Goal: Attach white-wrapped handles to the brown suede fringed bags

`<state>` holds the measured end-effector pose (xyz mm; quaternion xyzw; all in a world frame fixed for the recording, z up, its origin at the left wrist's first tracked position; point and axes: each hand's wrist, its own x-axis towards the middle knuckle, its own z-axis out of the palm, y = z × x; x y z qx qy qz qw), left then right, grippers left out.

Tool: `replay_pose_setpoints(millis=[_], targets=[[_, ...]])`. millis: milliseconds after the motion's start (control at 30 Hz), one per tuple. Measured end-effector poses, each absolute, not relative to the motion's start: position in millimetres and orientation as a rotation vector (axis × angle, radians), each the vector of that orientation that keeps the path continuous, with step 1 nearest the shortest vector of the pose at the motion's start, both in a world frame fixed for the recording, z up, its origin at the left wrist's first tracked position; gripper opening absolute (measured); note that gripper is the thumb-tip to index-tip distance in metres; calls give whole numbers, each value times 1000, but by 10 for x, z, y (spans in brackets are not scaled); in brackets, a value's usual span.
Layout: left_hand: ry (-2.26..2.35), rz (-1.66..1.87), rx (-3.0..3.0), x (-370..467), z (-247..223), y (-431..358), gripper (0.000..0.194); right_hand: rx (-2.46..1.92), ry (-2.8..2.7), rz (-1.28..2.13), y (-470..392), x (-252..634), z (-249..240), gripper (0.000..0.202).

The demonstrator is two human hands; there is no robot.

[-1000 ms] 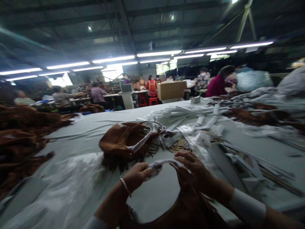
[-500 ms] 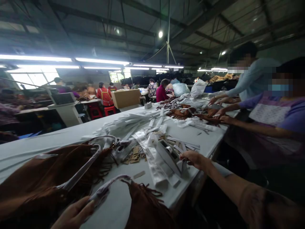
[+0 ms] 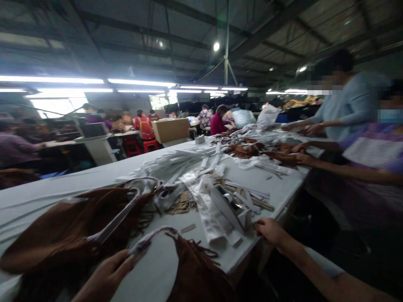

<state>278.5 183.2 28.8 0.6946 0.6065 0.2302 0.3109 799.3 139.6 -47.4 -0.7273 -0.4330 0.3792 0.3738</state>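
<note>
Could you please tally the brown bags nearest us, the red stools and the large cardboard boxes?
Brown bags: 2 (the left one, and the right one with its strap in the left hand)
Red stools: 2
Large cardboard box: 1
Total: 5

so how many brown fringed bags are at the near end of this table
2. One bag is gripped by its wrapped strap in your left hand; the other bag lies on the table to its left. More may be hidden beneath.

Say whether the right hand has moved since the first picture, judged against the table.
Yes: the right hand moved rightward, from over the table to its right edge.
</note>
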Motion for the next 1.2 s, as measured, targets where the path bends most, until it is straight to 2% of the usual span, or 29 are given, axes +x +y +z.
replay_pose_setpoints(millis=[67, 133, 267, 400, 500, 600, 800, 1067, 1200], targets=[[1553, 580, 1842, 2817, 352, 1750, 53, -1865, -1260, 927, 1347, 7855, -639, 32], [1548, 576, 1851, 2838, 365, 1703, 46, -1695, -1466, 1044, 1366, 7558, -673, 35], [1590, 639, 1811, 2869, 333, 1634, 33, -1310, -1535, 1452, 1469, 6407, -336, 41], [1619, 716, 1866, 2928, 326, 1549, 28, -1018, -1383, 1634, 1638, 5097, 43, 37], [1666, 736, 2042, 2955, 320, 1512, 26, -976, -1362, 1638, 1797, 4523, 84, 38], [1766, 752, 2182, 2964, 297, 1493, 22, -1105, -1317, 1594, 1896, 4340, -1, 39], [1846, 685, 2282, 2969, 246, 1452, 13, -1245, -1226, 1751, 1877, 4389, -48, 38], [1957, 488, 2329, 3079, 330, 1340, 23, -1266, -996, 2100, 1841, 4436, 20, 26], [2056, 346, 2324, 3179, 369, 1295, 33, -1367, -914, 2184, 1848, 4439, 39, 35]])
